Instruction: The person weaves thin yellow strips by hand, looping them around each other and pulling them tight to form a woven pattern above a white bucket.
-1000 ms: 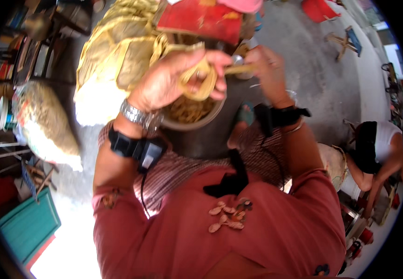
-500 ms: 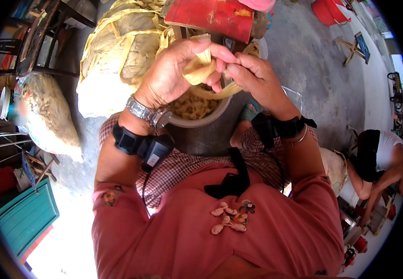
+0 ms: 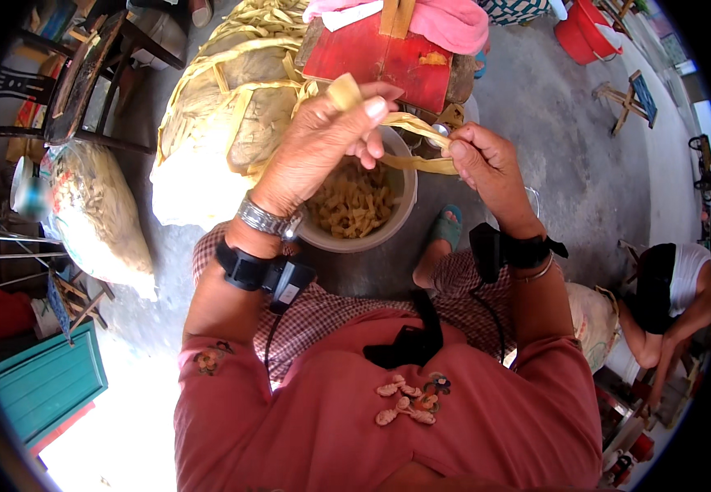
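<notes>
A flat, pale yellow strip (image 3: 421, 165), dried-leaf-like, stretches between my hands above a round white bucket (image 3: 370, 243). My right hand (image 3: 488, 164) pinches it where two lengths meet. On the other side, my left hand (image 3: 331, 135) holds it with the thumb out over the fingers, and a short folded end pokes up behind the thumb. Small yellowish folded pieces (image 3: 359, 205) lie loose inside the bucket, partly hidden by my left wrist.
Beyond the bucket is a red wooden stool (image 3: 355, 61) bearing a pink towel (image 3: 454, 26). A big bundle (image 3: 261, 115) bound with yellow strips stands to its left. Farther left sits a filled plastic sack (image 3: 93, 205). Another person (image 3: 675, 287) bends at the right.
My hands have drawn apart, the right moving right and slightly down, pulling the strip out between them. The view has shifted, showing more of the stool and towel.
</notes>
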A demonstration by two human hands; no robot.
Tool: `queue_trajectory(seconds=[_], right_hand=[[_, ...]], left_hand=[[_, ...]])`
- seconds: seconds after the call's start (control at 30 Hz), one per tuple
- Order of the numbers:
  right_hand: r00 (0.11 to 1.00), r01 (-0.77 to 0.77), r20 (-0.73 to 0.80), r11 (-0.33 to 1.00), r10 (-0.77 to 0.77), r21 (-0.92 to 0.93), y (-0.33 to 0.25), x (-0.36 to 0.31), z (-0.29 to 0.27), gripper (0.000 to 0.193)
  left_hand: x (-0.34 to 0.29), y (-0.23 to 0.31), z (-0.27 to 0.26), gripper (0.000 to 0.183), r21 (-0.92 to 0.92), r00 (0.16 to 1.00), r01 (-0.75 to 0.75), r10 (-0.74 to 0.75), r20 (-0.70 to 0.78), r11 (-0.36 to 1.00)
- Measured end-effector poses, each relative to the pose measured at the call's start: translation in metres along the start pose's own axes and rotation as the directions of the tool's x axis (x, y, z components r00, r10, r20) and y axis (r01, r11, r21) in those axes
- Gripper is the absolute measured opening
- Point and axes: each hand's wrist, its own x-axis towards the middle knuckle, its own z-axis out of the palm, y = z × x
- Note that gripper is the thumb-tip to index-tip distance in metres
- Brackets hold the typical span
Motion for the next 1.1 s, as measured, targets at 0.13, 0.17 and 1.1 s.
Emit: queue_trajectory(seconds=[0.13,0.17,1.1], right_hand=[[0.996,-0.075,0.045,0.997,0.075,-0.004,-0.003,0.000,-0.002,0.019],[0.991,-0.116,0.071,0.993,0.116,0.002,-0.003,0.001,-0.002,0.020],[0.914,0.270,-0.068,0.724,-0.400,-0.634,-0.013,0.114,-0.021,0.028]], left_hand=[[0.005,-0.009,-0.007,0.033,0.231,0.996,0.093,-0.088,-0.031,0.968],[0.006,-0.011,-0.008,0.030,0.269,0.997,0.072,-0.069,-0.022,0.960],[0.104,0.027,-0.021,0.018,0.714,0.955,-0.012,0.220,-0.201,0.700]])
